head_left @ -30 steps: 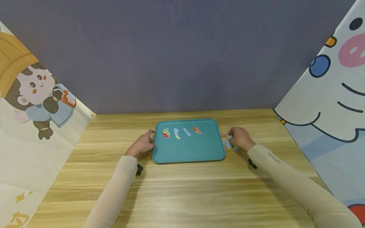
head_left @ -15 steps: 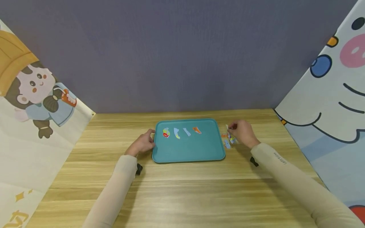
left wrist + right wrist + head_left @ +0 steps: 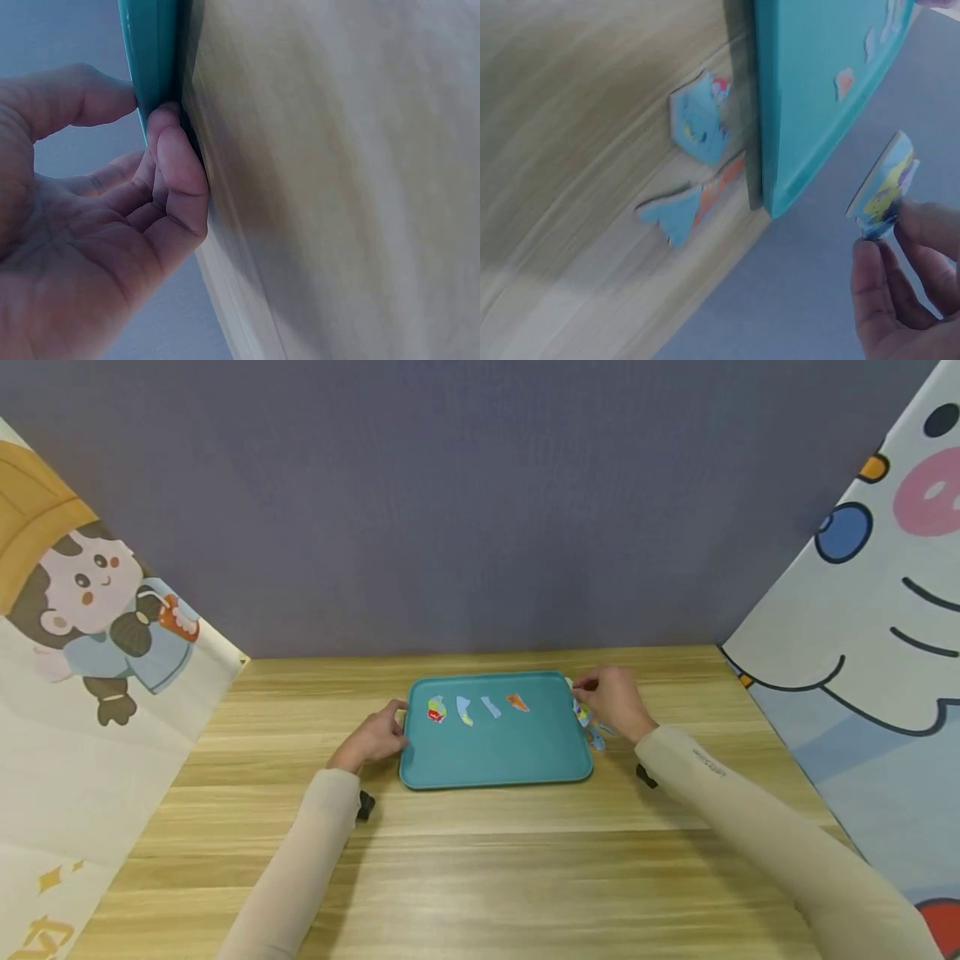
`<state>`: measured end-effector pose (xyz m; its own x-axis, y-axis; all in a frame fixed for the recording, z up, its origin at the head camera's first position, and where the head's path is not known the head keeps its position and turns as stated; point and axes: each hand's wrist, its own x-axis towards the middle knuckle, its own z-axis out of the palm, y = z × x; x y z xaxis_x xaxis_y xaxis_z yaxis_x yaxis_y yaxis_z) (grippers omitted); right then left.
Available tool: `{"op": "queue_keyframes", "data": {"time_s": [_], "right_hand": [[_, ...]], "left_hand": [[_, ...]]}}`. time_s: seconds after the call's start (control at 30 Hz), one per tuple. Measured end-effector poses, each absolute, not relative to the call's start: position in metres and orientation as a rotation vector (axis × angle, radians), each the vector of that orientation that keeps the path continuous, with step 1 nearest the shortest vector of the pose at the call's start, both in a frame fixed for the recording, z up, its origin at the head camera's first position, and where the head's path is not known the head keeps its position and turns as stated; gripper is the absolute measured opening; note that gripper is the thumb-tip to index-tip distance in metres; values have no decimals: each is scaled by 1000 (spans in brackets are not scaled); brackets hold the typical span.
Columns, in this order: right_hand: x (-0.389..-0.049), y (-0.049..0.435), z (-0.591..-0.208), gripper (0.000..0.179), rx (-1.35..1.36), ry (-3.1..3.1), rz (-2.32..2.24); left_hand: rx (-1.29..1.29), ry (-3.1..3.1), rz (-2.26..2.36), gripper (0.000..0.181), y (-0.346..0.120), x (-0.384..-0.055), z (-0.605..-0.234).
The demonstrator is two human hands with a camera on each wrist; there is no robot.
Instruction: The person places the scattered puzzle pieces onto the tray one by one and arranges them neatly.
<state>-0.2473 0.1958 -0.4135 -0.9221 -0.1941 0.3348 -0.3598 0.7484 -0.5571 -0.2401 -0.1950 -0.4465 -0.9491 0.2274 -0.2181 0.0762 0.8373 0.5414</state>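
Note:
My left hand (image 3: 375,739) grips the left rim of a teal tray (image 3: 495,760); in the left wrist view the thumb and curled fingers meet at its edge. Between thumb and fingers of my right hand (image 3: 615,702) is a puzzle piece (image 3: 885,187), light blue with yellow and purple print. It is raised beside the tray's right rim. Several pieces lie in a row in the tray: a red and yellow one (image 3: 437,710), pale blue ones and an orange one (image 3: 517,702). On the table lie a blue piece (image 3: 697,120) and a blue-and-orange piece (image 3: 686,206).
The tray stands on a wood-grain table (image 3: 487,877). A grey partition (image 3: 480,510) rises at the table's back edge. Printed cartoon panels flank it, one on the left (image 3: 45,760) and one on the right (image 3: 825,627).
My right hand has lifted a puzzle piece from the group beside the tray and carried it left to the tray's right rim. The left hand and tray have stayed put.

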Motion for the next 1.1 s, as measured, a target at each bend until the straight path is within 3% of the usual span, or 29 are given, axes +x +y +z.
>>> {"op": "queue_keyframes", "data": {"time_s": [0.6, 0.83, 1.1], "right_hand": [[-280, 138, -437, 10, 316, -3014, 890], [-286, 138, -438, 10, 251, -3085, 869], [-281, 148, -439, 17, 371, -3047, 890]], "left_hand": [[266, 2718, 828, 63, -200, -234, -443], [278, 2731, 830, 63, -198, -235, -441], [268, 2726, 813, 64, -200, -235, -444]]}}
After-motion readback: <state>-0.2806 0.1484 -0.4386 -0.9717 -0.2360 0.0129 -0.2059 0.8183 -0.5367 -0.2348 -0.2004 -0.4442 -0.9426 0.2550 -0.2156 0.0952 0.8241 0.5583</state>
